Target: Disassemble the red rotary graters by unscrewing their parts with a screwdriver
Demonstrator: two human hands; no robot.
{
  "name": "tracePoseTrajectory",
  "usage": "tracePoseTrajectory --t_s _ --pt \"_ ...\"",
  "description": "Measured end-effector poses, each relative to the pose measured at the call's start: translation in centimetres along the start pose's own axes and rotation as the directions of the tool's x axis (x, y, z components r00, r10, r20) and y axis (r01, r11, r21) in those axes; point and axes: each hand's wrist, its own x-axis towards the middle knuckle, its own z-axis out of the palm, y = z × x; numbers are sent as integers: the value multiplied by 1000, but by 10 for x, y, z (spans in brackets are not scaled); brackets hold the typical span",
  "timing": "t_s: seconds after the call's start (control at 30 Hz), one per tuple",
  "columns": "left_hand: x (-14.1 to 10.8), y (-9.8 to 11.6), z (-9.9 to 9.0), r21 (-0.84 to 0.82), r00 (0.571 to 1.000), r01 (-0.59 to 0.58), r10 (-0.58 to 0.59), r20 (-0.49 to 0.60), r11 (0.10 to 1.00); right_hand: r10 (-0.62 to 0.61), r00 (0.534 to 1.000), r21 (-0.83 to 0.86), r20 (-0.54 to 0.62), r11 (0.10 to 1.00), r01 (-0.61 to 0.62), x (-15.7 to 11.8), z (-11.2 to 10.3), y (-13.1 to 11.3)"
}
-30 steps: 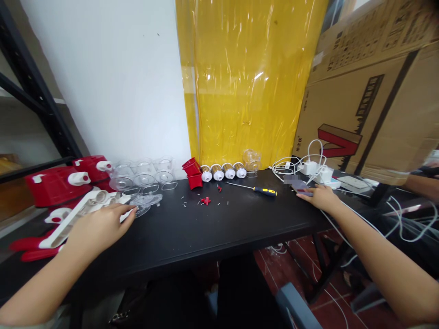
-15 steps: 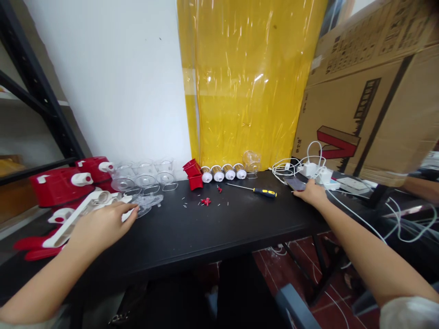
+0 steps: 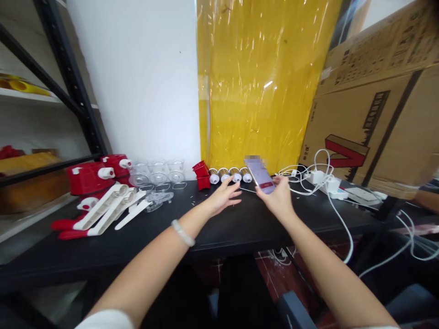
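Raised over the black table (image 3: 164, 242), a lit smartphone (image 3: 259, 175) is gripped by my right hand (image 3: 280, 198), its screen tilted up toward me. My left hand (image 3: 224, 197) hovers to the left of the phone with fingers spread and nothing in them. Behind that hand several white-capped cylinders (image 3: 236, 175) lie in a row beside red plastic parts (image 3: 201, 175). Of the screwdriver, only a stretch of the metal shaft (image 3: 247, 190) shows; its handle is hidden behind my right hand and the phone. A few tiny pins (image 3: 194, 203) lie to the left.
Red housings (image 3: 84, 178), white and red handles (image 3: 111, 208) and clear plastic cups (image 3: 158, 172) stand at the left. White cables and chargers (image 3: 331, 183) crowd the right side, before a large cardboard box (image 3: 363, 119). A metal shelf (image 3: 72, 77) rises at far left.
My right hand has lifted the phone from the table and brought it left toward the middle. My left hand has left the white handles and moved right, near the phone.
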Motion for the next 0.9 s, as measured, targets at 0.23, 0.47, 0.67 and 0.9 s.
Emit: tracePoseTrajectory --t_s 0.23,0.47,0.67,0.9 --pt "61 -17 -10 -330 989 -79 33 -143 941 -132 965 327 226 944 52 -2 80 -46" --pt "58 -35 -49 -230 969 -185 138 -207 956 -10 879 609 477 725 -322 21 104 -31" --pt "57 -39 -48 -161 970 -209 184 -156 965 69 840 616 538 648 -448 20 113 -15" --pt "55 -40 -48 -117 969 -229 215 -124 966 -16 757 623 653 580 -525 13 109 -17"
